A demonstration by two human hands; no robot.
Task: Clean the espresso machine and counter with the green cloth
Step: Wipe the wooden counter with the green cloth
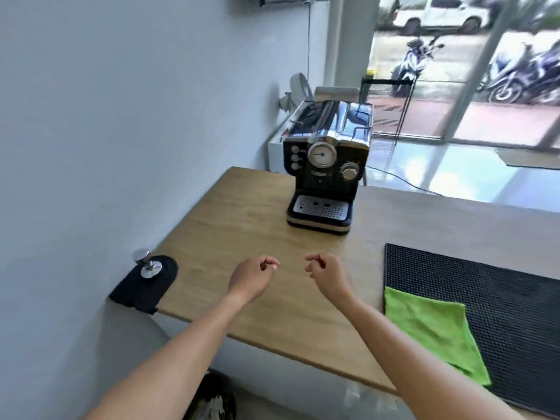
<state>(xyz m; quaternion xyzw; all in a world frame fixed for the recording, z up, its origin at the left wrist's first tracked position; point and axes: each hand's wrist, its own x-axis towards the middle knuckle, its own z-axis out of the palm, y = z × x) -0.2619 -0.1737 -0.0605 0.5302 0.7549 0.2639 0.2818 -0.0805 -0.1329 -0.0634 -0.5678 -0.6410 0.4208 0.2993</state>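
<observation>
Both hands (253, 275) (328, 272) loosely curled, empty; cloth (433, 328) soft, light, limp on mat (500, 286) — pinch near edge

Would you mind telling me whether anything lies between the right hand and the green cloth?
Nothing visible does. The right hand hovers empty over bare counter, and the green cloth lies flat on the black mat to its right, uncovered.
</observation>
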